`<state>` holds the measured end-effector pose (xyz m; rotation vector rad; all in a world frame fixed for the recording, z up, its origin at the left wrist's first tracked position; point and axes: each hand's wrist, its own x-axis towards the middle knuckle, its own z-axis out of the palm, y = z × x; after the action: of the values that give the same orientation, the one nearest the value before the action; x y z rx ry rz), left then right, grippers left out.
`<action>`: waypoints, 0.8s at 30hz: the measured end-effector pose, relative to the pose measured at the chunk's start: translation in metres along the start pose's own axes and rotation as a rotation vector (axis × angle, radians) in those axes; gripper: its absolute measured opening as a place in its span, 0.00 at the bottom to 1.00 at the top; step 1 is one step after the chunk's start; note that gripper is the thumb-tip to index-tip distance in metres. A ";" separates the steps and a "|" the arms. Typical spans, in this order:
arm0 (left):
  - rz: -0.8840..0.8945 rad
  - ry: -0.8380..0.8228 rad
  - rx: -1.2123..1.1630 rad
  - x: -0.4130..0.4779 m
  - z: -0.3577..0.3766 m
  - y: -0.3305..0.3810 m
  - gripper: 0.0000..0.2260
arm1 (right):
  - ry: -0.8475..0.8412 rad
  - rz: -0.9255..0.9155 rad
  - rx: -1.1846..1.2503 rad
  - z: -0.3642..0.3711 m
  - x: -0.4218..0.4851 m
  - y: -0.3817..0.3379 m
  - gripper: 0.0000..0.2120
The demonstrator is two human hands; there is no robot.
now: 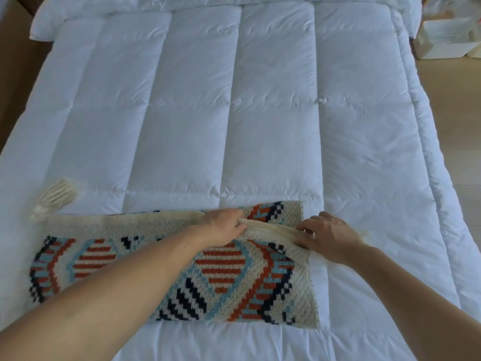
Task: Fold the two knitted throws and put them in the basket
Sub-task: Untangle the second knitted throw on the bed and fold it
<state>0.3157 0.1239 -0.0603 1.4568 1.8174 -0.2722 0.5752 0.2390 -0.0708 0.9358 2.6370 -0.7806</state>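
Observation:
One knitted throw (229, 282), cream with orange, navy and light-blue geometric patterns, lies partly folded across the near part of the white duvet (234, 113). A cream tassel (58, 195) sticks out at its far left corner. My left hand (223, 226) pinches the cream edge of a folded-over flap near the throw's top right. My right hand (325, 234) grips the same cream edge a little further right, beside the throw's right end. A second throw and the basket are out of view.
The quilted duvet covers the whole bed, with pillows (104, 9) along the far end. A wooden floor (458, 126) runs along the right side, and white boxes (442, 43) stand at the far right.

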 end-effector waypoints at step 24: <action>0.076 0.048 0.000 -0.007 0.007 -0.005 0.11 | -0.049 0.212 -0.111 0.017 -0.001 -0.002 0.13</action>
<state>0.3141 0.1128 -0.0614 1.5400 1.7951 -0.2009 0.5752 0.2274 -0.0839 1.1264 2.4599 -0.5922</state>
